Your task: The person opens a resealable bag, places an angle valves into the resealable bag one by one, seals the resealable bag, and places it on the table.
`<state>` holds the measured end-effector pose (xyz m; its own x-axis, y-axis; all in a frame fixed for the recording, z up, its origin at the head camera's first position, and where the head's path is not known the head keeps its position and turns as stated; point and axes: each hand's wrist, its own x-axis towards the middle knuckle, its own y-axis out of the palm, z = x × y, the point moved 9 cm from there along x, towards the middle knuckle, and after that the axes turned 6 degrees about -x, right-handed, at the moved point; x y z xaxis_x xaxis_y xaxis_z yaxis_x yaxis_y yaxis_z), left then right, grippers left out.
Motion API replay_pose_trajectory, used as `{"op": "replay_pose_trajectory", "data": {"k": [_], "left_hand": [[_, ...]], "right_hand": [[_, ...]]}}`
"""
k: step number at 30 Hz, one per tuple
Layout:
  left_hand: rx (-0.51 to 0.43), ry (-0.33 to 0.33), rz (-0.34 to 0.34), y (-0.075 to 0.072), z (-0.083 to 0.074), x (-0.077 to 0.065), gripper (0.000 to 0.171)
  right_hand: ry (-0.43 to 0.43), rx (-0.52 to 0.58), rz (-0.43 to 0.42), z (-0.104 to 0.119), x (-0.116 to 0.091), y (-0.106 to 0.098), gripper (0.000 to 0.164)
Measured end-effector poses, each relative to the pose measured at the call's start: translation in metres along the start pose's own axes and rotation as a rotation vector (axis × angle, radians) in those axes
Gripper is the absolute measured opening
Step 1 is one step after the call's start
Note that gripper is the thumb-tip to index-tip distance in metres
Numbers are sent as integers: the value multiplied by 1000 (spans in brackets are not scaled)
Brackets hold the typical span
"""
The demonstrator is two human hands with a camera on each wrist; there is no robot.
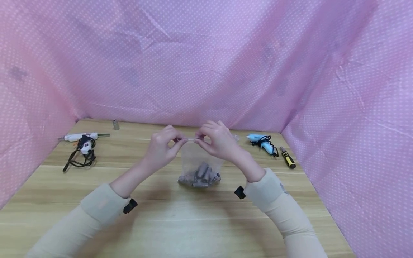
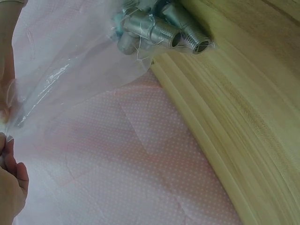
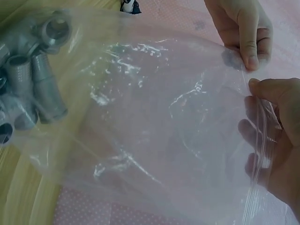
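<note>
A clear zip bag hangs between my hands, its top edge held up and its bottom by the tabletop. Inside, at the bottom, lie several grey metal threaded pipe fittings. My left hand pinches the top edge between thumb and fingers. Close beside it, my right hand pinches the same edge. In the right wrist view, the right thumb presses the zip strip, with the fingers seen through the plastic. The left wrist view shows the fittings through the film; the hands are partly cut off there.
On the wooden table, a white soldering-iron-like tool and a black cord lie left. A small metal fitting stands at the back. To the right are a light blue glue gun and a yellow-black screwdriver. Pink dotted cloth surrounds the table.
</note>
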<state>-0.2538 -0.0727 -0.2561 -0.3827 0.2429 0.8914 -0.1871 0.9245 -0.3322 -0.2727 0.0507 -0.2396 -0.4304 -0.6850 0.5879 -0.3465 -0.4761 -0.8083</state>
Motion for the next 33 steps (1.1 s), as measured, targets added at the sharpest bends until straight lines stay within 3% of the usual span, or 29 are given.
{"op": "replay_pose_trajectory", "data": {"k": [10,25,33], "left_hand": [[10,-16,1,-4,2,2,11],[37,-65,3,-15,15,-5,4],[40,-77,-20,-22,18,-7,12]], "right_hand": [[-7,-29,1,-10,-7,-5,9],[50,-52,36,-31,-23,-13,11],[64,-46,46,-40,-32,-15,12]]}}
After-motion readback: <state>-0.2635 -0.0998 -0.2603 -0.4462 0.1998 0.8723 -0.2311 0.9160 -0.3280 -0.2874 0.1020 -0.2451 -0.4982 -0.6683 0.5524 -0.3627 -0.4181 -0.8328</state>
